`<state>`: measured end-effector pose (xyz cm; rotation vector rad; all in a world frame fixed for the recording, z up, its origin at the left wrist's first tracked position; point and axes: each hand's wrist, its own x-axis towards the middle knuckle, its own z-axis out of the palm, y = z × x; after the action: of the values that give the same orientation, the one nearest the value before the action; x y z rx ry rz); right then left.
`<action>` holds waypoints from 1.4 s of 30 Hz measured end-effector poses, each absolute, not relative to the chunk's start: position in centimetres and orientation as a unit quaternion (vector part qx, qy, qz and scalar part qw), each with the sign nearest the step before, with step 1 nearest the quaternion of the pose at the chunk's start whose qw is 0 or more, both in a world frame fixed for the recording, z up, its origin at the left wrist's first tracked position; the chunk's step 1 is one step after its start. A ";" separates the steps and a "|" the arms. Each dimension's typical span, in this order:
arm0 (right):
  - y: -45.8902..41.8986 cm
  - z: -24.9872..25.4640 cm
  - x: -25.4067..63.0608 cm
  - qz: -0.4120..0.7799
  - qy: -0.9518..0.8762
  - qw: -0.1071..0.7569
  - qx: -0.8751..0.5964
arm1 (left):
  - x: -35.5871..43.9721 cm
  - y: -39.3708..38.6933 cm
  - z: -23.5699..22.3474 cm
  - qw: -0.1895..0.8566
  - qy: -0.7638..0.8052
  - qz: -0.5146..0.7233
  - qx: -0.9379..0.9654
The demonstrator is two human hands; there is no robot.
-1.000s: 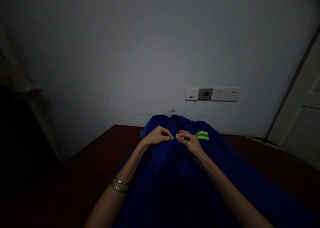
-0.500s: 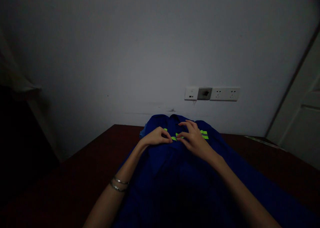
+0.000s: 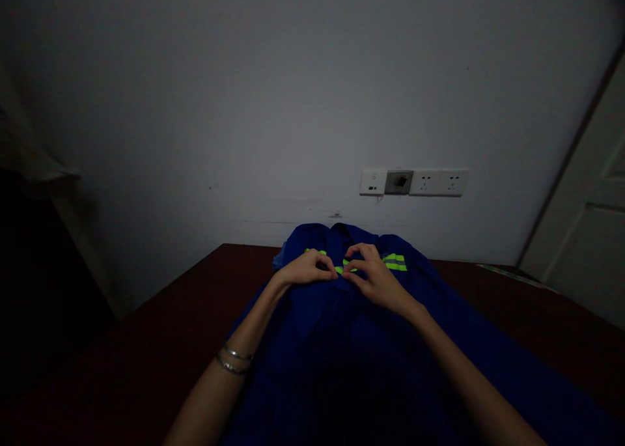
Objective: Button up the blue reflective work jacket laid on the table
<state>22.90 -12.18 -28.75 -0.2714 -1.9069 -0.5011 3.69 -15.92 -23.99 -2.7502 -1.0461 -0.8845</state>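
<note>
A dark blue work jacket [image 3: 312, 329] with yellow-green reflective strips [image 3: 394, 262] lies spread on a dark reddish table, collar end toward the wall. My left hand [image 3: 308, 267] pinches the cloth at the front opening, thumb and fingers together, beside the chest strip. Close to its right, my right hand [image 3: 372, 275] has thumb and index finger closed on the other front edge at the strip. Its remaining fingers are bent above the cloth. The fingertips of both hands nearly meet. Whether a button or other fastener sits between them is too dark and small to make out.
The dark red tabletop [image 3: 195, 303] ends against a pale wall [image 3: 273, 107]. Wall sockets [image 3: 439, 183] and switch plates sit above the table, right of centre. A white door [image 3: 596, 250] stands at right. At left is a dark piece of furniture with cloth on top.
My right hand has shifted slightly left and down, its thumb and index finger closing nearer the left fingertips. My left hand stays almost where it was.
</note>
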 end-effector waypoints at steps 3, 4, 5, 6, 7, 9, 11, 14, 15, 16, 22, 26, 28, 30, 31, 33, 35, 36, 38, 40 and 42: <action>-11.9 -28.9 22.5 -0.172 -0.795 0.571 -0.114 | 3.6 -15.7 -24.0 0.037 -0.322 -0.298 -0.898; -11.8 -29.0 22.4 -0.157 -0.791 0.579 -0.117 | 3.6 -15.6 -24.0 0.037 -0.316 -0.300 -0.899; -11.6 -29.1 22.2 -0.142 -0.787 0.588 -0.120 | 3.5 -15.5 -24.0 0.037 -0.312 -0.302 -0.900; -11.4 -29.1 22.0 -0.126 -0.783 0.596 -0.123 | 3.5 -15.4 -24.0 0.036 -0.309 -0.305 -0.900; -11.1 -29.2 21.8 -0.110 -0.779 0.604 -0.127 | 3.4 -15.3 -24.0 0.034 -0.308 -0.307 -0.900; -10.3 -29.3 21.8 -0.073 -0.773 0.616 -0.131 | 3.3 -15.2 -24.0 0.027 -0.311 -0.314 -0.897; -9.4 -29.1 22.2 -0.040 -0.773 0.619 -0.131 | 3.1 -15.0 -23.9 0.023 -0.320 -0.320 -0.891; -8.5 -28.7 23.5 -0.043 -0.769 0.624 -0.133 | 2.7 -14.8 -23.8 0.017 -0.327 -0.329 -0.886; -8.5 -28.5 23.9 -0.060 -0.766 0.626 -0.135 | 2.6 -14.7 -23.8 0.013 -0.328 -0.328 -0.886; -8.6 -28.4 24.2 -0.084 -0.762 0.627 -0.137 | 2.6 -14.7 -23.8 0.008 -0.329 -0.325 -0.887; -11.3 -28.5 23.7 -0.239 -0.785 0.561 -0.105 | 3.2 -15.1 -24.1 0.017 -0.338 -0.278 -0.899; -12.2 -28.6 23.2 -0.265 -0.813 0.506 -0.113 | 3.7 -15.6 -24.1 0.030 -0.339 -0.255 -0.905; -12.4 -28.5 23.2 -0.270 -0.820 0.490 -0.119 | 3.7 -15.6 -24.1 0.034 -0.339 -0.250 -0.906; -12.6 -28.5 23.2 -0.270 -0.824 0.483 -0.121 | 3.7 -15.6 -24.1 0.035 -0.341 -0.249 -0.906; -12.7 -28.5 23.2 -0.268 -0.825 0.482 -0.122 | 3.6 -15.5 -24.1 0.034 -0.342 -0.251 -0.905; -12.8 -28.6 23.1 -0.259 -0.827 0.484 -0.122 | 3.6 -15.4 -24.2 0.033 -0.341 -0.255 -0.904; -12.7 -28.7 23.0 -0.247 -0.827 0.491 -0.123 | 3.6 -15.3 -24.2 0.033 -0.338 -0.262 -0.903; -12.6 -28.7 23.0 -0.240 -0.826 0.494 -0.123 | 3.6 -15.3 -24.2 0.032 -0.338 -0.267 -0.902; -12.3 -28.8 22.9 -0.223 -0.823 0.508 -0.120 | 3.6 -15.2 -24.2 0.029 -0.339 -0.278 -0.898; -11.9 -28.8 22.9 -0.201 -0.818 0.527 -0.113 | 3.5 -15.1 -24.2 0.027 -0.339 -0.292 -0.894; -11.6 -28.9 22.8 -0.174 -0.813 0.545 -0.108 | 3.4 -14.9 -24.2 0.026 -0.336 -0.306 -0.891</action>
<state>22.78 -11.55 -28.89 -0.2551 -1.9288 -0.4124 3.43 -14.92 -24.17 -2.7522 -1.0374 -0.9447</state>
